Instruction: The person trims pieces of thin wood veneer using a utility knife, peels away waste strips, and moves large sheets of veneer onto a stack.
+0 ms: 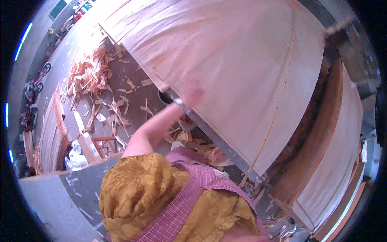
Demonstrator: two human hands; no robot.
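Note:
A broad, pale sheet of thin wood veneer (238, 60) covers the work surface in front of me, with soft ripples toward its far left. My left hand (194, 92) is over its near left edge, smeared by motion, so its fingers do not show clearly. Whether it touches the sheet I cannot tell. A silvery band (182, 105) circles that wrist. To the right of the hand, a thin bamboo-like stick (278, 101) lies lengthwise across the sheet. My right hand is out of the picture; only some bare skin shows at the lower edge.
A heap of torn veneer scraps (90, 72) lies on the floor at left, with more strips under the table edge (225, 151). Another veneer stack (334, 153) stands at right, a smaller one (52, 135) at far left. A white plastic bag (75, 157) sits lower left.

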